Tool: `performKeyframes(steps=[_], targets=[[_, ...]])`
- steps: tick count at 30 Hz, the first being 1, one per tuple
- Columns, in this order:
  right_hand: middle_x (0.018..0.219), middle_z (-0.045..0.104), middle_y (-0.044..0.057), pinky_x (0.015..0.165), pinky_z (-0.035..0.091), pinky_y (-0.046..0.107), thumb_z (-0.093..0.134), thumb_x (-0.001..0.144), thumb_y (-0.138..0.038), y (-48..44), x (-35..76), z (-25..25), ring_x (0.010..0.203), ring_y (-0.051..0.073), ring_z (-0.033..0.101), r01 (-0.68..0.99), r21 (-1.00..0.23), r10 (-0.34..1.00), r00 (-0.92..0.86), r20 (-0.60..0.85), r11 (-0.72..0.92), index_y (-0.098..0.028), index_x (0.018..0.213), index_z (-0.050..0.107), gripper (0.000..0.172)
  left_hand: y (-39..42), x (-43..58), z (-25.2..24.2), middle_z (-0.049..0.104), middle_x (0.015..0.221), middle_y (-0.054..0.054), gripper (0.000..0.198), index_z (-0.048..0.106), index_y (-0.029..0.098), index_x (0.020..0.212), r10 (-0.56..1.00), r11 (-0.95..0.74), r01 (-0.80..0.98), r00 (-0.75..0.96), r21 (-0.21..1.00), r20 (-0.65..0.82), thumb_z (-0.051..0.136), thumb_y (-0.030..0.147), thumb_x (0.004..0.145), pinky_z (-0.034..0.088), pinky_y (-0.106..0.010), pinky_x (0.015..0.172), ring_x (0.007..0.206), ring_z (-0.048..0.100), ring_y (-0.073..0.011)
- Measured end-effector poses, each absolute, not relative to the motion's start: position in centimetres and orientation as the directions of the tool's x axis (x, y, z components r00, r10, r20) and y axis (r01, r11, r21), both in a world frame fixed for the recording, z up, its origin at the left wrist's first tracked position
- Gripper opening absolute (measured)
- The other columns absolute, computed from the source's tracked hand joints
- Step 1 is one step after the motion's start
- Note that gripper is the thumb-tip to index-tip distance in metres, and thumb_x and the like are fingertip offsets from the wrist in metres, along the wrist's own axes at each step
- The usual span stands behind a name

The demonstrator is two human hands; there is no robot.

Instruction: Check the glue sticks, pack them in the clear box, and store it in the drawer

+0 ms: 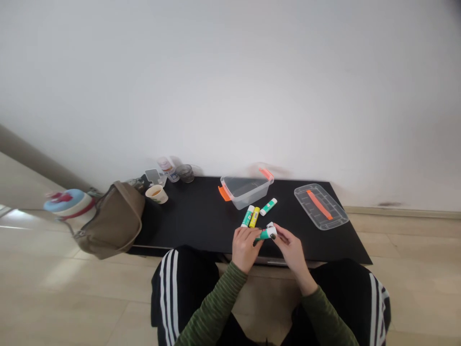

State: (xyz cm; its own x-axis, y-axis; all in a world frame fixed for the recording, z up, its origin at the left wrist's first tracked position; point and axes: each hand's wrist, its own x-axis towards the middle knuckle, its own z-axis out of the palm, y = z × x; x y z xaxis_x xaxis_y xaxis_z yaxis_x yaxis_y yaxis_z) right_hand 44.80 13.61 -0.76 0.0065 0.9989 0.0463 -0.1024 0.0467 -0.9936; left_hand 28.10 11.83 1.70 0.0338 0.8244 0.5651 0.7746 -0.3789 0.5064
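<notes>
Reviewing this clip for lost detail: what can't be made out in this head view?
Head view only:
1. The middle of the green-and-white glue stick is hidden by the left hand and right hand, so I can't tell whether it is capped.
2. Any print on the yellow glue stick is too small to read.
3. What fills the paper cup is too small to identify.
4. The left end of the black table is hidden by the brown bag.

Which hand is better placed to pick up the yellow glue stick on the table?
Left, probably. The left hand sits just below the yellow glue stick, closer than the right hand, which is on the white end of the green glue stick that both hands hold.
</notes>
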Motion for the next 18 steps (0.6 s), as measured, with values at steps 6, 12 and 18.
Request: performKeyframes(steps=[6,12,18], targets=[[0.125,0.065,0.011,0.1,0.051,0.048,0.063,0.084,-0.044,14.9,45.0,-3.3,0.112,0.026,0.063,0.172,-0.97,0.981,0.058,0.183,0.17,-0.021,0.12,0.066,0.043,14.4,23.4,-0.7,0.072,0.097,-0.006,0.019,0.07,0.023,0.1,0.836,-0.043,0.809,-0.292,0.586,0.464,0.063,0.031,0.084,0.05,-0.035,0.085,0.092,0.065,-0.0223],[0.122,0.065,0.012,0.104,0.043,0.053,0.057,0.085,-0.031,16.2,46.0,-5.5,0.117,0.029,0.056,0.51,-0.821,0.947,0.035,0.32,0.258,-0.022,0.116,0.068,0.034,18.0,21.1,-3.5,0.072,0.096,-0.006,0.022,0.07,0.022,0.102,0.9,0.153,0.85,-0.33,0.504,0.284,0.06,0.029,0.083,0.049,-0.033,0.086,0.093,0.064,-0.0227],[0.123,0.064,0.012,0.104,0.043,0.05,0.051,0.083,-0.021,17.4,45.5,-7.1,0.117,0.027,0.055,0.544,-0.788,0.946,-0.034,0.323,0.288,-0.021,0.118,0.067,0.039,19.0,21.9,-5.6,0.07,0.102,-0.01,0.027,0.068,0.019,0.109,0.913,0.122,0.872,-0.286,0.475,0.29,0.054,0.026,0.087,0.047,-0.035,0.091,0.097,0.062,-0.0238]])
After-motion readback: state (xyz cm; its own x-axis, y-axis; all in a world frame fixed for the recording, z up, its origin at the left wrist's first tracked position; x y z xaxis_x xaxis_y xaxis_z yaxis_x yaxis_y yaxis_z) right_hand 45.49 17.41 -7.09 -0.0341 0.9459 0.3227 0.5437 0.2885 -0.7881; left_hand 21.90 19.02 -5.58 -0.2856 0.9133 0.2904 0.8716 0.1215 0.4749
